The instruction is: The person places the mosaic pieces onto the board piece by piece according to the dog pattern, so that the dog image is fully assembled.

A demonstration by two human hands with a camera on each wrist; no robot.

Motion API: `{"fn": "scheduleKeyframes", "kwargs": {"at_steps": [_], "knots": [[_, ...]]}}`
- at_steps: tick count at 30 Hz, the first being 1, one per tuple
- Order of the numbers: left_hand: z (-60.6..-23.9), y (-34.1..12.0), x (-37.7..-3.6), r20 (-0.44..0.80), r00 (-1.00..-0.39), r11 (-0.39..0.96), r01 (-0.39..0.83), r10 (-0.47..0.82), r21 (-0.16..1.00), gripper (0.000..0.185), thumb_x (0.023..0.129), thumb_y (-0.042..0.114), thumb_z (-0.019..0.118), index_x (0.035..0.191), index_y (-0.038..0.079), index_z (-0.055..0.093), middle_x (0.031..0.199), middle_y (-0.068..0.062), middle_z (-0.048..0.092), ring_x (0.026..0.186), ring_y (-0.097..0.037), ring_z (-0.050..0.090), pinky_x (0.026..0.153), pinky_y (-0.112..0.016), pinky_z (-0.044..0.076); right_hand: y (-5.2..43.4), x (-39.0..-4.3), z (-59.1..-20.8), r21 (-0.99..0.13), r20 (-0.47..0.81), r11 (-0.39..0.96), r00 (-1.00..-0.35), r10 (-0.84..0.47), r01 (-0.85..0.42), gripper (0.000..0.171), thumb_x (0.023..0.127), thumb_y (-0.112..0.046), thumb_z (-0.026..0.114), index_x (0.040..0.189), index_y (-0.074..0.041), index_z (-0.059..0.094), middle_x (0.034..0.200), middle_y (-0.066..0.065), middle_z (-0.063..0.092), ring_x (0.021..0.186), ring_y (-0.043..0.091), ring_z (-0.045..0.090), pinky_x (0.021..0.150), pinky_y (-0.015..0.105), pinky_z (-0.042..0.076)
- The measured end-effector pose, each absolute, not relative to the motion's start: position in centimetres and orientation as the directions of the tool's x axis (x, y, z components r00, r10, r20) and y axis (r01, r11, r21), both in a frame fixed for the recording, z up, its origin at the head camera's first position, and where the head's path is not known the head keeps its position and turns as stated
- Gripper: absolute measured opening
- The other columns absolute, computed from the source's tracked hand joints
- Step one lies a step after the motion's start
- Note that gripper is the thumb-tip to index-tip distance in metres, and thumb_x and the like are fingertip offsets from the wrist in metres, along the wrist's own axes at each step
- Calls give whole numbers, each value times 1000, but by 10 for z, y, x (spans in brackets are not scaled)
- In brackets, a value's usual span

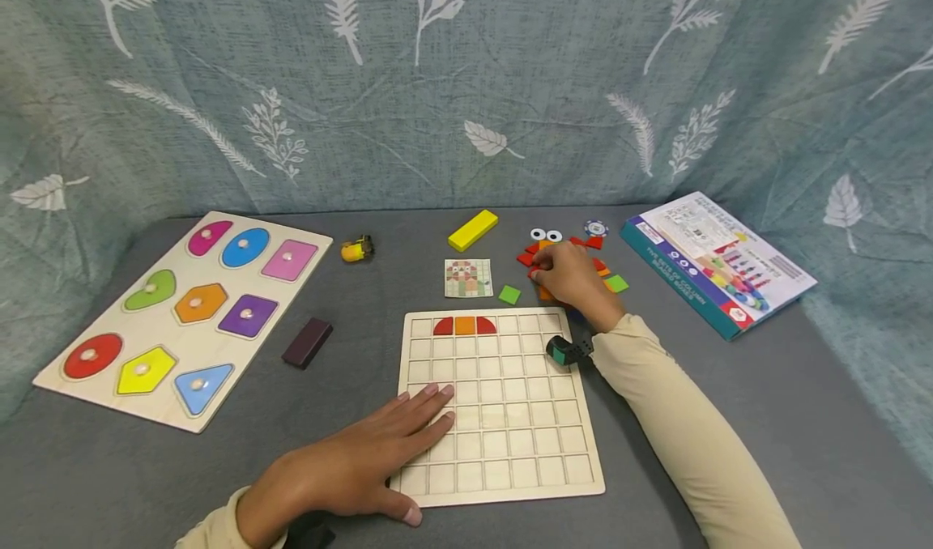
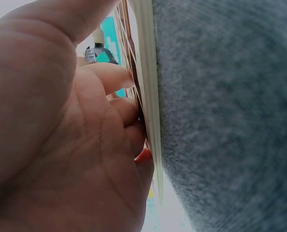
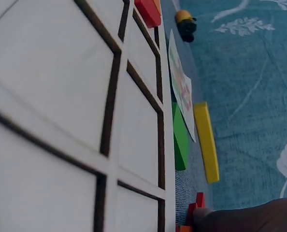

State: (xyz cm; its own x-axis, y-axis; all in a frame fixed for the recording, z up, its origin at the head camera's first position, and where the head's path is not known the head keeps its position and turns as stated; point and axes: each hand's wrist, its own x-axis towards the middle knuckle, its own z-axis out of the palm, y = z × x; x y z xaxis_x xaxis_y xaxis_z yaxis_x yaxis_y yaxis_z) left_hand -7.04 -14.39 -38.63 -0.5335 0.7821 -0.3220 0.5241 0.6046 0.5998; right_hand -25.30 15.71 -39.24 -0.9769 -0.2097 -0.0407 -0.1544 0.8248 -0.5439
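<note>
A wooden grid board (image 1: 503, 415) lies in front, holding an orange square tile (image 1: 464, 325) between two red quarter-round tiles (image 1: 486, 325) in its top row. My left hand (image 1: 357, 464) rests with spread fingers on the board's left side, its thumb at the lower edge. Beyond the far right corner, my right hand (image 1: 572, 274) reaches into a pile of red and orange tiles and hides part of it. In the right wrist view a fingertip (image 3: 204, 216) touches a red tile (image 3: 192, 212); I cannot tell whether it is pinched.
Behind the board lie a picture card (image 1: 468, 278), a green tile (image 1: 509, 295), a yellow block (image 1: 473, 231) and eye tiles (image 1: 554, 236). A shape puzzle (image 1: 168, 330), dark block (image 1: 308, 343) and small yellow toy (image 1: 357, 248) are left. A box (image 1: 717, 261) lies right.
</note>
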Motion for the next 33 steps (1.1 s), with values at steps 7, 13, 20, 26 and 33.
{"fn": "scheduleKeyframes", "kwargs": {"at_steps": [7,13,20,26,33], "knots": [[-386,-143,-72,-324,-531,605,534,783,590,99,80,47,76,157,18,20,163,5,-4,147,-16,-4,116,-48,8,155,-251,-392,-530,-79,833,-969,-235,-159,26,93,-12,66,117,-1,67,108,15,64,100,29,58,85,42,48],[-386,-143,-73,-344,-527,617,530,777,582,99,80,48,75,157,21,18,162,7,-6,147,-14,-6,116,-47,7,152,-247,-392,-588,-30,783,-962,-273,-204,18,93,-5,65,110,-3,66,100,11,63,89,25,57,78,37,46],[-387,-143,-72,-340,-529,616,529,777,584,100,80,50,74,157,21,18,162,7,-6,147,-14,-6,116,-47,7,144,-240,-390,-624,98,718,-943,-318,-307,20,96,-4,59,112,2,69,111,16,61,90,26,56,78,38,47],[-386,-143,-72,-331,-531,611,530,780,588,100,80,47,75,157,19,18,162,6,-6,147,-14,-6,116,-47,7,130,-235,-386,-705,99,611,-903,-418,-360,19,94,-4,63,111,3,69,101,13,66,79,23,58,70,33,48],[-387,-143,-72,-340,-531,616,521,776,590,100,80,48,75,157,21,17,162,7,-6,147,-15,-6,116,-48,8,117,-231,-388,-774,69,539,-892,-447,-331,13,93,-4,64,102,0,72,90,7,69,74,18,60,66,28,49]]}}
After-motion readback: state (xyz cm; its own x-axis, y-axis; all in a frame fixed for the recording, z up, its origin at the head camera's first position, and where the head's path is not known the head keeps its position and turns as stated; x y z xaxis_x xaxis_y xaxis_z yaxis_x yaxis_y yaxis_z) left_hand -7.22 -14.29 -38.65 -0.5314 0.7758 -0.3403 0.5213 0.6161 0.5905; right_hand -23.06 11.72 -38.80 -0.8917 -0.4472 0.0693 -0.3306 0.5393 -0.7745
